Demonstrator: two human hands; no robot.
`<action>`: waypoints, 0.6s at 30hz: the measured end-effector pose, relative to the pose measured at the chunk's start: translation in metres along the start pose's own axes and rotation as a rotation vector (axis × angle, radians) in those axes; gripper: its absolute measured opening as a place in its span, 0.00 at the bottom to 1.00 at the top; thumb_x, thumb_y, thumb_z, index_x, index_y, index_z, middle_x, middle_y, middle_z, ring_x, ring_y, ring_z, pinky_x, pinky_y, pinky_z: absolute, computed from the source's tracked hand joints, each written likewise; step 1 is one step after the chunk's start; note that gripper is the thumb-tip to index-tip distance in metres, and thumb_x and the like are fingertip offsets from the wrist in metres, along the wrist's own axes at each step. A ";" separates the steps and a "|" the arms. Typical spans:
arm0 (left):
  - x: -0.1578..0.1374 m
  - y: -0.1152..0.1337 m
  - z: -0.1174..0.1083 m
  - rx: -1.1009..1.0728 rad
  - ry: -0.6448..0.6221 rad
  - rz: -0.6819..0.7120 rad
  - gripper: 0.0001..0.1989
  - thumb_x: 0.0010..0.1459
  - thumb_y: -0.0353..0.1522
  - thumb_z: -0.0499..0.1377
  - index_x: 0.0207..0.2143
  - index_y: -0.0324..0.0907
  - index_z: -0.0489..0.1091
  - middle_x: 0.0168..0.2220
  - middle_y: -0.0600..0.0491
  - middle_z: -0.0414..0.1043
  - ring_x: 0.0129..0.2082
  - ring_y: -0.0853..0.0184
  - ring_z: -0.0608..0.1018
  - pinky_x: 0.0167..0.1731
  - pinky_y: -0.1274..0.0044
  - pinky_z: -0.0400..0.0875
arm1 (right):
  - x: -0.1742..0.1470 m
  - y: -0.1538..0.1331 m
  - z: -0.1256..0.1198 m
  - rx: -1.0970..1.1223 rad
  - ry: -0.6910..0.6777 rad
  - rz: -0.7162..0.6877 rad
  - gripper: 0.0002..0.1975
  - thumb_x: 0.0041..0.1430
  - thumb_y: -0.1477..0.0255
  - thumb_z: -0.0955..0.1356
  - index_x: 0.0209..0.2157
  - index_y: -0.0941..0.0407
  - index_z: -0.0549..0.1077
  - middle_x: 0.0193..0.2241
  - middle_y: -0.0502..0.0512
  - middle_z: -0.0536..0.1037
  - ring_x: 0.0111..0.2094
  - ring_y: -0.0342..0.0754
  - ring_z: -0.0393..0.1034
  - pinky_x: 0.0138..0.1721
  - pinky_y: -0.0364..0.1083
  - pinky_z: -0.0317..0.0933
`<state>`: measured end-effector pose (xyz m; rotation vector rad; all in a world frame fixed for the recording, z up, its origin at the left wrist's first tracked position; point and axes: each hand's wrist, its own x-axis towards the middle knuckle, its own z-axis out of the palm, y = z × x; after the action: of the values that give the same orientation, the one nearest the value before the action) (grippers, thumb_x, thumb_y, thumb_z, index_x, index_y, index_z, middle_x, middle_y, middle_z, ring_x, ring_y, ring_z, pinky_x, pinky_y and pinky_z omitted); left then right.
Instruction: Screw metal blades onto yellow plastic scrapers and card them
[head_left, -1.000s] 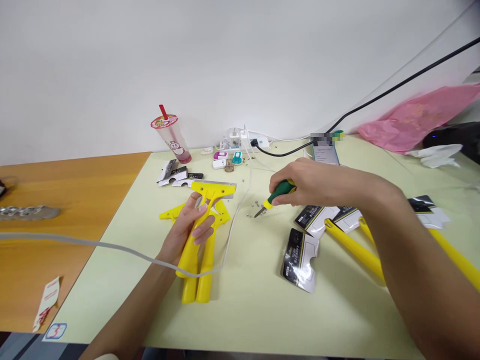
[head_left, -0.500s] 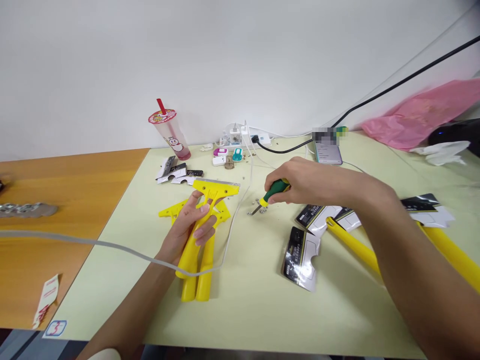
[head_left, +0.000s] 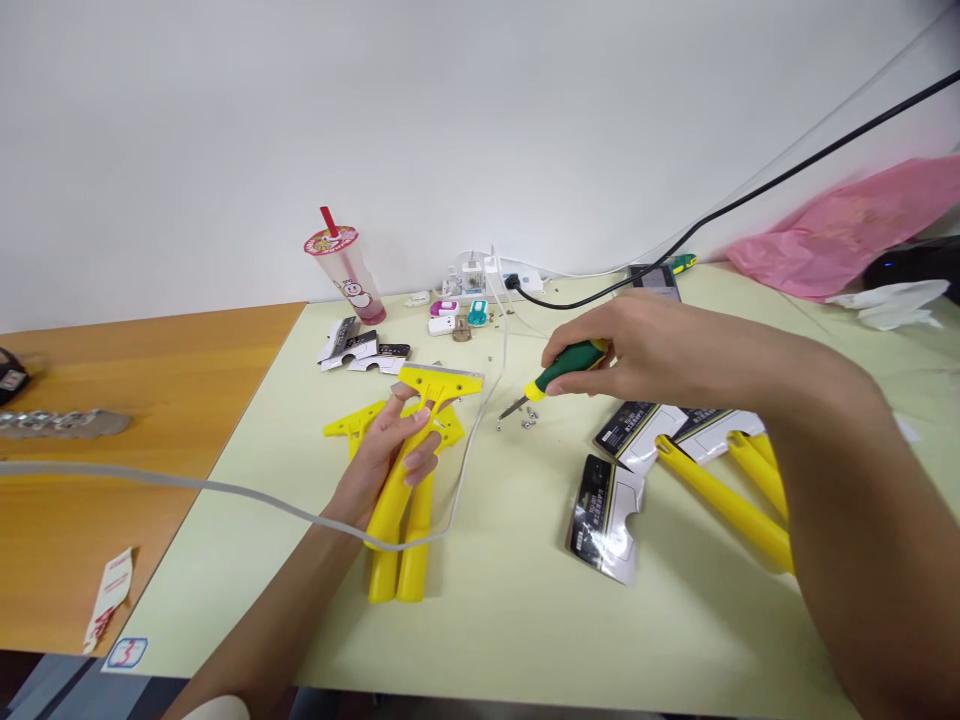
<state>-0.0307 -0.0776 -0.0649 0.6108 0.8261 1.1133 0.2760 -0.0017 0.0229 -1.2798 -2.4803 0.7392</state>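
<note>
My left hand (head_left: 394, 440) is closed round the handle of a yellow scraper (head_left: 441, 382) with a metal blade along its head. Beneath it, other yellow scrapers (head_left: 411, 570) lie on the table, partly hidden by the hand. My right hand (head_left: 619, 350) grips a green and yellow screwdriver (head_left: 574, 367), its shaft slanting down to the left. The tip is close to a small screw (head_left: 499, 427); whether they touch I cannot tell. Several more small screws (head_left: 529, 418) lie just to the right of the tip.
Black and white packaging cards (head_left: 604, 520) and yellow handles (head_left: 724, 500) lie at the right. A cup (head_left: 351, 275) with a red straw stands at the back left. A grey cable (head_left: 277, 510) crosses in front of my left forearm. A power strip (head_left: 476, 278) sits by the wall.
The screwdriver has tilted lower, its handle shifting right and its tip rising slightly. My right hand has moved a little right. My left hand still holds the scraper.
</note>
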 end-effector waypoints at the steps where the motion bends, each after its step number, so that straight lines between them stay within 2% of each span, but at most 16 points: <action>1: 0.001 -0.001 0.000 0.007 0.014 -0.005 0.22 0.62 0.28 0.74 0.49 0.48 0.65 0.44 0.58 0.73 0.18 0.84 0.63 0.15 0.90 0.62 | -0.003 -0.002 -0.003 -0.002 0.010 -0.014 0.11 0.64 0.56 0.77 0.38 0.47 0.87 0.31 0.51 0.85 0.30 0.52 0.76 0.33 0.50 0.62; 8: 0.009 -0.010 -0.008 0.044 0.174 0.015 0.26 0.57 0.31 0.78 0.51 0.46 0.67 0.50 0.53 0.79 0.30 0.75 0.79 0.19 0.87 0.68 | -0.013 -0.025 -0.015 0.009 0.029 -0.125 0.14 0.68 0.55 0.75 0.44 0.50 0.88 0.35 0.54 0.87 0.30 0.50 0.77 0.31 0.48 0.63; 12: 0.013 -0.012 -0.008 0.024 0.241 -0.020 0.26 0.56 0.30 0.79 0.49 0.45 0.67 0.51 0.50 0.81 0.35 0.70 0.84 0.26 0.83 0.76 | -0.010 -0.033 -0.007 0.079 0.046 -0.177 0.16 0.69 0.54 0.75 0.46 0.50 0.88 0.37 0.53 0.88 0.32 0.49 0.77 0.32 0.46 0.63; 16: 0.012 -0.012 -0.003 0.008 0.268 -0.027 0.25 0.56 0.28 0.77 0.50 0.44 0.69 0.54 0.46 0.81 0.47 0.60 0.88 0.35 0.79 0.83 | -0.004 -0.036 0.005 0.108 0.090 -0.238 0.16 0.68 0.54 0.75 0.47 0.50 0.88 0.37 0.54 0.88 0.35 0.50 0.78 0.34 0.46 0.63; 18: 0.010 -0.012 -0.001 -0.006 0.272 -0.057 0.27 0.55 0.26 0.77 0.51 0.44 0.69 0.52 0.47 0.82 0.47 0.60 0.88 0.37 0.77 0.85 | -0.002 -0.037 0.009 0.124 0.093 -0.251 0.16 0.68 0.54 0.75 0.46 0.50 0.88 0.37 0.54 0.88 0.37 0.51 0.78 0.35 0.46 0.63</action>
<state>-0.0233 -0.0716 -0.0773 0.4324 1.0666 1.1613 0.2483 -0.0241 0.0355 -0.9174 -2.4186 0.7395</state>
